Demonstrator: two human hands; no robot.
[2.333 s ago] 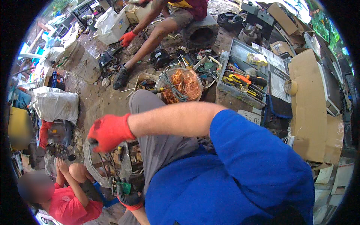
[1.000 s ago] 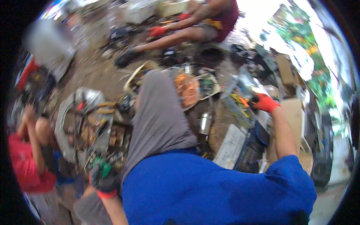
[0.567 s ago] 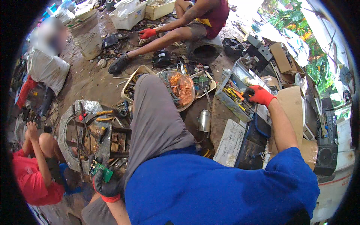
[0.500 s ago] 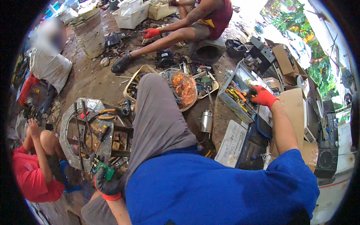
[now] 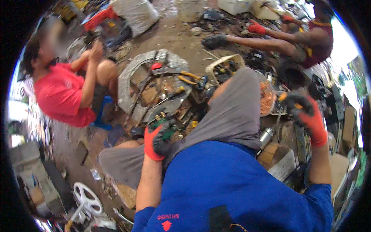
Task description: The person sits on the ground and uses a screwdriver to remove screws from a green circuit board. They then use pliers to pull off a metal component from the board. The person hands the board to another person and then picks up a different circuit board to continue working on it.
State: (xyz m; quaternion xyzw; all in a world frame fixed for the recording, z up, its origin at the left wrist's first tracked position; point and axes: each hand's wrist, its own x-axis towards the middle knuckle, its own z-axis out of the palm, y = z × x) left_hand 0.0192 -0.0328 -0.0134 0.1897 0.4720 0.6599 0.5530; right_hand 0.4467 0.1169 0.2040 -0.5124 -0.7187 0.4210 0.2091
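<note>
Fingers of a worker's left hand [image 5: 156, 141], gloved in red and black, curl around a green circuit board [image 5: 167, 133] above the lap, by the near edge of a grey octagonal frame [image 5: 126, 91] on the ground. Those of the right hand [image 5: 308, 116], in a matching glove, bend closed around an orange-handled tool [image 5: 283, 97], raised to the right of the knee; blur hides its exact kind. The worker sits in a blue shirt [image 5: 235, 185] and grey trousers [image 5: 237, 106]. Across the frame lie orange-handled pliers [image 5: 187, 79] and, nearer, a screwdriver [image 5: 178, 91] with a yellow-and-black handle. Beyond the knee stands a cream tub [image 5: 211, 70] of dark parts; to its right, partly hidden by the leg, is a heap of copper wire [image 5: 266, 97]. Nearer on the right, a silver cylinder [image 5: 266, 136] rests beside the thigh. At left, a co-worker in a red shirt [image 5: 62, 92] sits with both hands raised together over a blue stool [image 5: 101, 114]. Far right, another person in red gloves [image 5: 256, 28] sits with one leg stretched leftward over the littered ground.
</note>
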